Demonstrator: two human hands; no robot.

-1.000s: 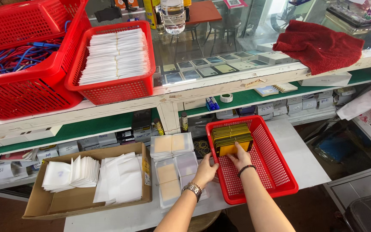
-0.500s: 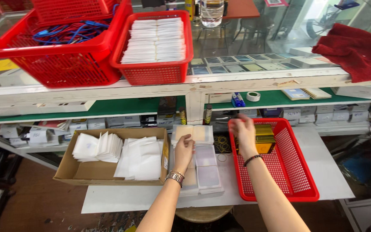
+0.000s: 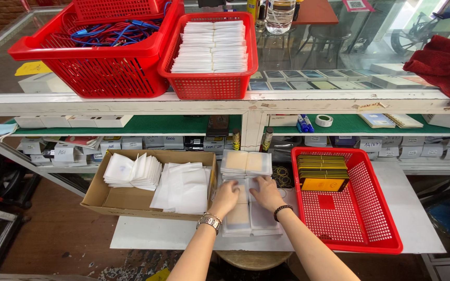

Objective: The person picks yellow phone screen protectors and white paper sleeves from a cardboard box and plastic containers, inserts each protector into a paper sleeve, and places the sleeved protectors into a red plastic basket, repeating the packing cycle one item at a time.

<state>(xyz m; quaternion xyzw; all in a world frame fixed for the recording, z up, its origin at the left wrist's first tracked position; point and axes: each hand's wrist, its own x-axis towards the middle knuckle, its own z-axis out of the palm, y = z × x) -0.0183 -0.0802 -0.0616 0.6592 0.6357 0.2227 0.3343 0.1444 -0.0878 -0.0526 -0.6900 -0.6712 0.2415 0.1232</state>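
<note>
- Left hand point(image 3: 225, 198) and right hand point(image 3: 265, 192) lie side by side, palms down, on the clear flat packets point(image 3: 246, 211) laid in rows on the white bench point(image 3: 147, 237) — pressing or squaring them, it seems; fingers look curled onto the top packets, not wrapped round anything.
- Cannot tell whether either hand pinches a single packet — fingertips are hidden under the knuckles.
- Packets sit centre of the bench, between the cardboard box point(image 3: 100, 195) on the left and the red basket point(image 3: 371, 208) on the right, so both are within easy reach.
- Cardboard box holds loose white sleeves point(image 3: 180, 187), fanned in stacks; red basket holds a tight block of yellow-edged cards point(image 3: 323, 171) pushed to its far end.
- Another packet stack point(image 3: 246, 162) lies just beyond the hands.
- Upper glass shelf carries a red basket of white envelopes point(image 3: 212, 47) and a crate of blue cables point(image 3: 105, 34).
- What the packets contain is hard to make out; forearms are cut off at the bottom edge.
</note>
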